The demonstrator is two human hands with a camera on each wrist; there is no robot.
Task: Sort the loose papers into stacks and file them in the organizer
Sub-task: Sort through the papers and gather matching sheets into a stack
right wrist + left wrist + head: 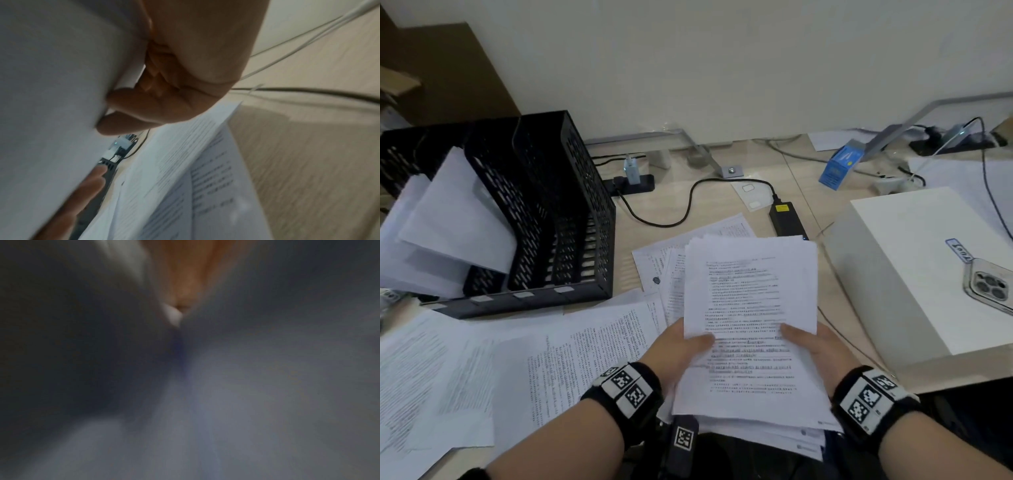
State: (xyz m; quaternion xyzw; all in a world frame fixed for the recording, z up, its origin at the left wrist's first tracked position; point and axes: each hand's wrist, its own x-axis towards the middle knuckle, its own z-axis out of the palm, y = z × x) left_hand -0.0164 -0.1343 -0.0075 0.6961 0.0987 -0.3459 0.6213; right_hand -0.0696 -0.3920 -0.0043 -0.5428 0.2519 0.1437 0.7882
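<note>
A thick stack of printed papers (pixel 750 308) is held up over the desk in front of me. My left hand (pixel 681 346) grips its left edge with the thumb on top. My right hand (pixel 811 342) grips its right edge the same way. From the right wrist, the stack's pale underside (pixel 51 97) fills the left, with that hand's fingers (pixel 139 113) curled under it. More loose sheets (pixel 551 359) lie spread over the desk's left and under the stack. The black mesh organizer (pixel 544 212) stands at the left, with papers (pixel 455 219) leaning in its left slots. The left wrist view is a dark blur.
A white box (pixel 907 274) with a phone (pixel 989 287) on it sits at the right. A black power brick (pixel 787 219) and cables lie behind the stack. A blue carton (pixel 839 168) and a power strip (pixel 633 183) are near the wall.
</note>
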